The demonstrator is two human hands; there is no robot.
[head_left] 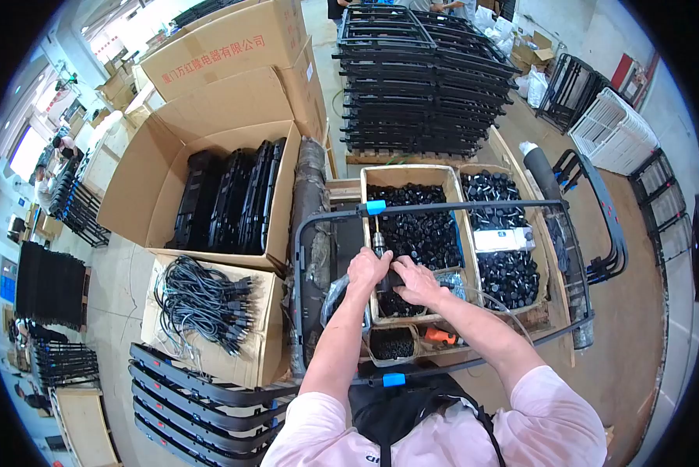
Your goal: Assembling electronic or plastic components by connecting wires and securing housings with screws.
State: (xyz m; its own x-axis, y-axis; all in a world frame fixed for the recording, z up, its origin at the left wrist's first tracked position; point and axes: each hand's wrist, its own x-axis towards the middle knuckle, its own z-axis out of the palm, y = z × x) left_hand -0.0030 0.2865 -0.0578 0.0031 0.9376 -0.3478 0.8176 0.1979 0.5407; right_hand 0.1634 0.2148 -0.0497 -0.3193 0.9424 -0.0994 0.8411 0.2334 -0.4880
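Our left hand (369, 268) and right hand (418, 282) close around a black drill (387, 283) with a silver chuck (378, 241), near the blue clip (376, 207) on a slim black frame (474, 205), while a carton (244, 78) carries red lettering.

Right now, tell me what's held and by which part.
A drill-like tool: the left hand holds it just behind the chuck, the right hand by its dark body.

Bright, even light, glaring white at far left; outer edges bow into black.
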